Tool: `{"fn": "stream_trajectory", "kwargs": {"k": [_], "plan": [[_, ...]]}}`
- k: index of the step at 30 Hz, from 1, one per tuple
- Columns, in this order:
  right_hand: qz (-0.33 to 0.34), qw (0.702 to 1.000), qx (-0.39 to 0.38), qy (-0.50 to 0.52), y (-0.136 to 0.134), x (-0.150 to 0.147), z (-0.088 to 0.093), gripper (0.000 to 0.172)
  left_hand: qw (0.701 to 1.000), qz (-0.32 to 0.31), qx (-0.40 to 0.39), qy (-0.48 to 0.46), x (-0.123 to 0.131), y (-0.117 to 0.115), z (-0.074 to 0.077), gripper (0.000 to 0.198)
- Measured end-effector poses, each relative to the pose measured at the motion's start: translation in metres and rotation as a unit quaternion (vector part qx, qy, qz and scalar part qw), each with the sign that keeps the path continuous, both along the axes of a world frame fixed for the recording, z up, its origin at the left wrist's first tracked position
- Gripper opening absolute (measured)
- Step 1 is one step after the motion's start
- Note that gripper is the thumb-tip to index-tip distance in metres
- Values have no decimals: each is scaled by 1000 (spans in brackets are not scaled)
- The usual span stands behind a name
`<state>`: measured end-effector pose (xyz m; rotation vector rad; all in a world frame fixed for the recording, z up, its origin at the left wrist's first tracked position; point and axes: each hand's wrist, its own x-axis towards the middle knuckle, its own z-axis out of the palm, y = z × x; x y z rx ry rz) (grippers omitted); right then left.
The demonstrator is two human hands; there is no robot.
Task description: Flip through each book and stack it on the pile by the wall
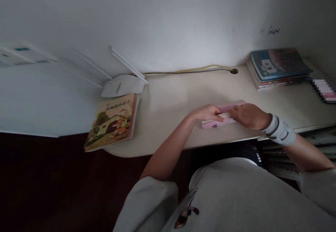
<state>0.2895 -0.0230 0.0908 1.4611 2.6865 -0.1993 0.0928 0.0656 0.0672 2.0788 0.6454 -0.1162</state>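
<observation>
A small pink book (pixel 225 119) lies on the cream desk (pixel 173 102) near its front edge. My left hand (pixel 207 113) rests on the book's left end, fingers curled over its top edge. My right hand (pixel 249 115), with a grey wristband behind it, covers the book's right end, fingers closed on it. The book's cover seems slightly lifted between both hands. Most of its right half is hidden by my right hand.
A picture book (pixel 112 122) overhangs the desk's left corner, next to a white router (pixel 122 84). A stack of books (pixel 279 68) sits at the back right. A yellow cable (pixel 189 70) runs along the wall to a desk hole (pixel 233 71).
</observation>
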Motion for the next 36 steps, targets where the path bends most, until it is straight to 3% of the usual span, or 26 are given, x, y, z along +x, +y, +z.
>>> {"fn": "stream_trajectory", "kwargs": {"k": [3,6,9,11,14,16,19,22,25,27,30,32,34,36], "plan": [[10,1000,4,28,-5,1,13,22,999,6,0,-51,-13,-3,28,29],[-14,983,18,181,-2,26,37,18,973,127,-39,-191,-36,6,49,53],[-104,921,-17,375,-1,57,54,20,884,320,-27,-339,-39,18,41,82],[-184,846,-28,500,0,73,52,24,851,369,-40,-372,-21,17,20,89],[-270,727,-5,631,5,88,29,26,866,307,-152,-363,23,0,-13,80],[-300,665,-15,683,11,99,11,27,846,295,-215,-388,52,-12,-26,60],[-317,594,-71,736,14,120,-10,28,802,286,-308,-424,82,-24,-29,41],[-298,552,-153,763,11,135,-26,32,779,242,-373,-442,100,-31,-28,37],[-261,527,-256,767,6,139,-45,32,779,197,-389,-450,110,-38,-34,43],[-258,519,-299,758,5,140,-56,28,801,176,-373,-434,109,-37,-39,42],[-255,531,-274,760,3,154,-57,25,847,143,-358,-366,97,-20,-37,34],[-225,563,-246,756,1,168,-46,29,853,151,-363,-343,87,-1,-26,35],[-180,614,-248,727,2,182,-29,35,845,184,-345,-365,81,17,-9,45],[-148,668,-263,680,8,194,-11,37,857,186,-302,-375,83,30,10,59]]}}
